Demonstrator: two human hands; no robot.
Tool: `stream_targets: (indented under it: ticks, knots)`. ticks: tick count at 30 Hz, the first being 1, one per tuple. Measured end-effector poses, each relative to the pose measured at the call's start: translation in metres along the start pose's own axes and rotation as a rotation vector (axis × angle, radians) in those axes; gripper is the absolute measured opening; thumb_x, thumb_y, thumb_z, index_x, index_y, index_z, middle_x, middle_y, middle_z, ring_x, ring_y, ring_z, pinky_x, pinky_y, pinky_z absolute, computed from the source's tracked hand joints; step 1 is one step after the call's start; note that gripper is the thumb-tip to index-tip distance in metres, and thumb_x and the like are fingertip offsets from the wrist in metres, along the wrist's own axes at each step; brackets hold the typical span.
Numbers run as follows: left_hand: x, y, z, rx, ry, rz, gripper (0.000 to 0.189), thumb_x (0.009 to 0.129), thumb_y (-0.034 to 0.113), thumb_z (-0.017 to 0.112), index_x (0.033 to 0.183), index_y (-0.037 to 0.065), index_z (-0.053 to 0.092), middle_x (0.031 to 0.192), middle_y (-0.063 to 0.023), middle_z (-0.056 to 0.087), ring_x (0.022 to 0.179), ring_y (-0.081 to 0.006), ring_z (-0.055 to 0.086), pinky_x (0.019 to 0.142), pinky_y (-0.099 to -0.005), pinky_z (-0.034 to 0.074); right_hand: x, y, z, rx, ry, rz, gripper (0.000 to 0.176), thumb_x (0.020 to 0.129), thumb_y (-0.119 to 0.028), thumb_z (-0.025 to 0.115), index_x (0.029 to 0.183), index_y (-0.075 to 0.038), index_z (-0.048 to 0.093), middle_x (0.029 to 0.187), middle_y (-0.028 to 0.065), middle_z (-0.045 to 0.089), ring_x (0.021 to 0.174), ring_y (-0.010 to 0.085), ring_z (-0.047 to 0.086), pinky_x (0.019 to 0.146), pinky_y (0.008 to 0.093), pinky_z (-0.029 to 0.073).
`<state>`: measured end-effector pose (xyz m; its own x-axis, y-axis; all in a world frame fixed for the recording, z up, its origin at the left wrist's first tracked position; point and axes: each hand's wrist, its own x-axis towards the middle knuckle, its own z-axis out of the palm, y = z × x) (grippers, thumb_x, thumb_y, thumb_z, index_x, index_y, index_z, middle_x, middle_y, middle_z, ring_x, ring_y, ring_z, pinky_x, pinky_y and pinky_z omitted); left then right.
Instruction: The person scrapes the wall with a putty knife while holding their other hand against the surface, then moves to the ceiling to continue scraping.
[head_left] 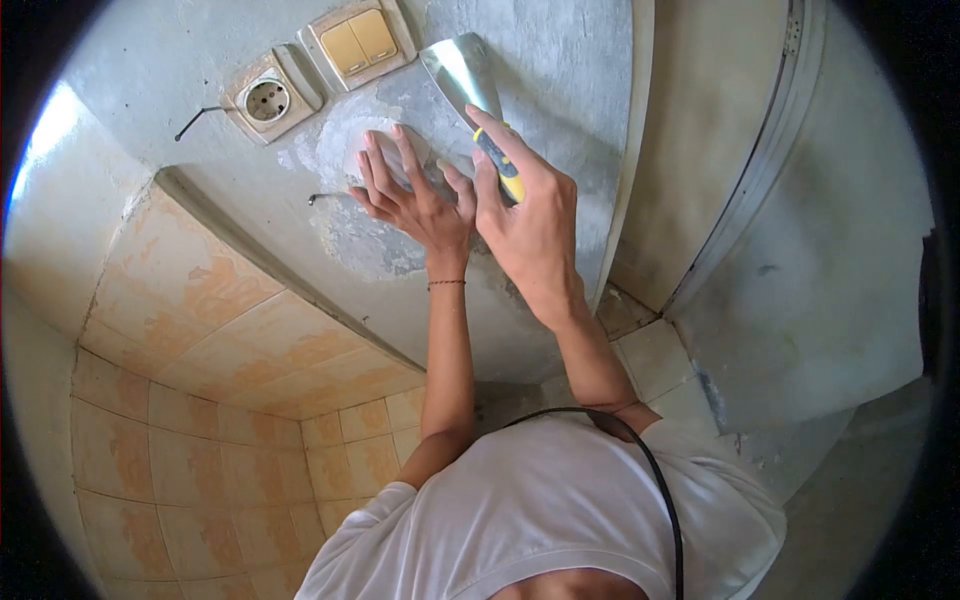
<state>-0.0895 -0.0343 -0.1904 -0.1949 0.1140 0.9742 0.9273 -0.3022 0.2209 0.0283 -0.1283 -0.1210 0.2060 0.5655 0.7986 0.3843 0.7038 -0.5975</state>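
My right hand (530, 200) is closed around the yellow and black handle of a putty knife (465, 72). Its wide metal blade points up the wall, just right of the light switch (358, 42). Fingers spread, my left hand (415, 195) lies over a pale, whitish patch (350, 135) on the grey wall (570, 110). Dusty white marks show on its fingertips. Rough, worn plaster surrounds this hand, below the switch and the wall socket (267, 100).
One short dark wire (196, 120) sticks out beside the socket, another (325, 198) left of my left hand. Orange-patterned tiles (190, 290) cover the lower wall, with a ledge along their top. A door frame (740, 170) stands at the right. A black cable (660, 480) crosses my white shirt.
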Motion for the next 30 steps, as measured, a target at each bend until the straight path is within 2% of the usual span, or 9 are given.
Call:
stream_targets:
  ticks: [4,6,11,13,20,23,24,25,30]
  knots:
    - [0.003,0.002,0.0,0.013,0.004,0.012,0.077,0.087,0.031,0.062,0.161,0.014,0.05,0.17,-0.0183,0.037,0.158,-0.0374,0.027,0.13,-0.0591,0.004,0.002,-0.006,-0.006,0.026,0.008,0.014,0.036,0.099,-0.002,0.066,0.135,-0.001,0.071,0.114,0.0264,0.077,0.099,0.0336,0.079,0.086,0.0395,0.059]
    - [0.0,0.002,0.001,0.002,0.017,-0.011,0.078,0.086,0.03,0.063,0.162,0.014,0.05,0.169,-0.0181,0.038,0.158,-0.0371,0.027,0.13,-0.0593,0.005,0.012,0.003,0.012,0.08,0.12,-0.064,0.037,0.101,-0.006,0.063,0.137,-0.002,0.069,0.097,0.0286,0.075,0.087,0.0434,0.075,0.076,0.0476,0.059]
    - [-0.004,-0.003,0.0,0.021,0.011,0.02,0.079,0.086,0.028,0.063,0.162,0.016,0.049,0.169,-0.0179,0.038,0.159,-0.0369,0.026,0.13,-0.0593,0.005,-0.001,0.007,0.009,0.066,0.1,-0.116,0.038,0.101,-0.006,0.063,0.138,-0.002,0.068,0.097,0.0287,0.074,0.088,0.0442,0.075,0.075,0.0476,0.059]
    - [-0.001,-0.004,0.006,0.024,0.024,0.024,0.079,0.086,0.027,0.064,0.162,0.016,0.049,0.169,-0.0179,0.038,0.159,-0.0368,0.026,0.13,-0.0594,0.005,0.003,0.003,0.013,0.108,0.027,0.009,0.038,0.101,-0.006,0.064,0.138,-0.002,0.068,0.096,0.0288,0.074,0.086,0.0438,0.075,0.075,0.0475,0.059]
    - [-0.001,-0.005,0.0,0.029,0.011,0.022,0.073,0.093,0.035,0.062,0.163,0.016,0.048,0.17,-0.0155,0.037,0.16,-0.0358,0.025,0.13,-0.0596,0.005,-0.005,0.002,0.006,0.025,0.06,-0.06,0.038,0.102,-0.009,0.064,0.139,-0.003,0.068,0.088,0.0265,0.072,0.078,0.0421,0.073,0.069,0.0479,0.056]
    - [-0.002,-0.004,0.004,0.046,0.01,0.014,0.072,0.095,0.037,0.061,0.163,0.015,0.048,0.17,-0.0162,0.037,0.159,-0.0364,0.026,0.13,-0.0596,0.005,0.015,-0.001,0.017,0.016,0.075,-0.067,0.038,0.102,-0.009,0.063,0.139,-0.004,0.068,0.09,0.0269,0.073,0.078,0.0411,0.074,0.07,0.0474,0.057]
    - [-0.002,-0.002,0.004,0.039,0.016,-0.003,0.072,0.095,0.037,0.06,0.163,0.015,0.049,0.17,-0.0169,0.037,0.159,-0.0368,0.027,0.13,-0.0596,0.005,0.019,-0.013,0.012,0.05,-0.014,0.07,0.036,0.101,-0.004,0.064,0.136,-0.002,0.07,0.107,0.0252,0.077,0.096,0.0358,0.079,0.081,0.0399,0.06]
    - [-0.003,-0.003,0.003,0.037,0.012,0.001,0.072,0.095,0.037,0.06,0.163,0.015,0.049,0.17,-0.0169,0.037,0.159,-0.0368,0.027,0.13,-0.0596,0.005,0.017,-0.012,0.008,0.05,-0.01,0.075,0.036,0.101,-0.004,0.064,0.136,-0.002,0.07,0.107,0.0252,0.077,0.096,0.0358,0.079,0.081,0.0399,0.06]
    - [0.001,0.0,-0.001,0.012,0.02,0.015,0.076,0.089,0.031,0.059,0.162,0.014,0.049,0.17,-0.0191,0.038,0.159,-0.0387,0.027,0.13,-0.0596,0.004,0.017,-0.007,-0.012,-0.006,0.038,-0.034,0.035,0.1,-0.004,0.065,0.135,-0.002,0.071,0.115,0.0249,0.077,0.1,0.0349,0.078,0.084,0.0387,0.059]
